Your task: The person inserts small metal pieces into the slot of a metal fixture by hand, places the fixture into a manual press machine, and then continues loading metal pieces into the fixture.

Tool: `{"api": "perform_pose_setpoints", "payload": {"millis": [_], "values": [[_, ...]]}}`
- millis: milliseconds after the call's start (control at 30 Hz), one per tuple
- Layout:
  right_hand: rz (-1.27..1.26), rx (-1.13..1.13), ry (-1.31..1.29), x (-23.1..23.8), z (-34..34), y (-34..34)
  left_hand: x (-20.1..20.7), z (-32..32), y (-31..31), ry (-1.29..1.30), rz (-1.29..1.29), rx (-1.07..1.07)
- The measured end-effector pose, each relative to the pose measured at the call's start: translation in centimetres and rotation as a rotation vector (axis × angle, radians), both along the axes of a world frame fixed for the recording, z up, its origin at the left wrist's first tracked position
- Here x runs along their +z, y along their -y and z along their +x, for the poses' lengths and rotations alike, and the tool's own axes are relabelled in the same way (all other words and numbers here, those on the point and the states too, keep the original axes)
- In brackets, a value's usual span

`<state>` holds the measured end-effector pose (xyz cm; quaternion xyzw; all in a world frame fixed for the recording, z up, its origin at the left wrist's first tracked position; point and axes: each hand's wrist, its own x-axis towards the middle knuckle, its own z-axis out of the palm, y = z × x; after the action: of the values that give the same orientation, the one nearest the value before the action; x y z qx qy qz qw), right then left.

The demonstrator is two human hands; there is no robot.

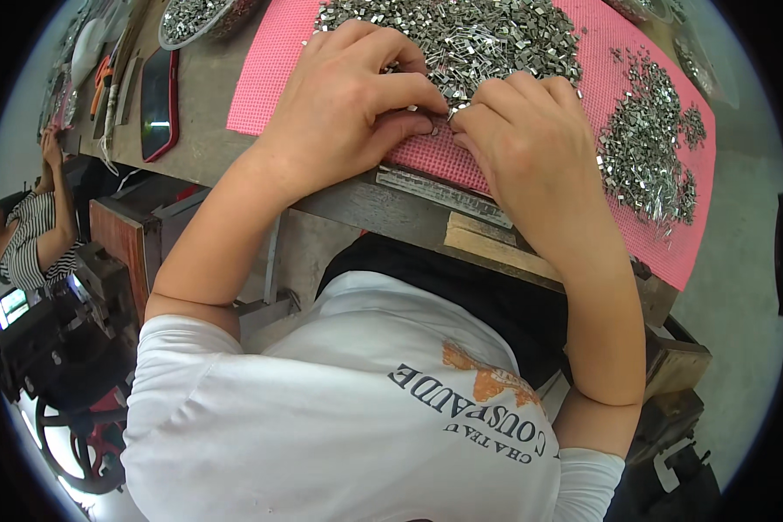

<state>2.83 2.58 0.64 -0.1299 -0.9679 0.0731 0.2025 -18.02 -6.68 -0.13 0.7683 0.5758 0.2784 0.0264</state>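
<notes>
Over the near edge of a pink textured mat, my two hands meet with their fingertips almost touching. My left hand is closed in a pinch, with a small shiny metal piece at the tip of its thumb. My right hand is pinched too, its fingers curled down; whatever lies between its fingertips is hidden. Just beyond both hands spreads a large heap of small silvery metal pieces. A second, smaller pile of metal pieces lies on the mat to the right of my right hand.
A clear bowl of metal pieces stands at the far left. Near it lie a red-edged phone and an orange-handled tool. A metal bar and a wooden strip run along the table's front edge. Another person is at the left.
</notes>
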Motion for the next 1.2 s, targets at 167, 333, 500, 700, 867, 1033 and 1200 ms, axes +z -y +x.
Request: {"api": "perform_pose_setpoints", "payload": {"millis": [167,333,500,700,867,1033,1200], "values": [[0.004,0.0,-0.016,-0.3,-0.1,0.0,0.2,-0.6,-0.7,0.037,-0.082,-0.071],[0.003,0.013,-0.05,-0.9,-0.4,0.0,0.2,-0.6,-1.1,0.038,-0.108,-0.109],[0.07,0.0,-0.117,-1.4,-0.6,-0.4,0.6,-0.8,-1.4,-0.092,-0.048,-0.215],[-0.172,-0.057,-0.187,0.0,2.8,-0.2,1.6,0.5,-1.6,-0.237,-0.076,-0.27],[-0.217,-0.222,-0.262,0.5,8.1,0.7,1.2,1.8,-0.3,-0.253,-0.091,-0.141],[-0.331,-0.419,-0.229,0.5,13.8,2.9,1.9,1.5,0.2,-0.183,-0.134,-0.068],[-0.339,-0.459,-0.233,-0.2,15.6,4.5,2.3,2.2,0.4,-0.188,-0.207,-0.035]]}}
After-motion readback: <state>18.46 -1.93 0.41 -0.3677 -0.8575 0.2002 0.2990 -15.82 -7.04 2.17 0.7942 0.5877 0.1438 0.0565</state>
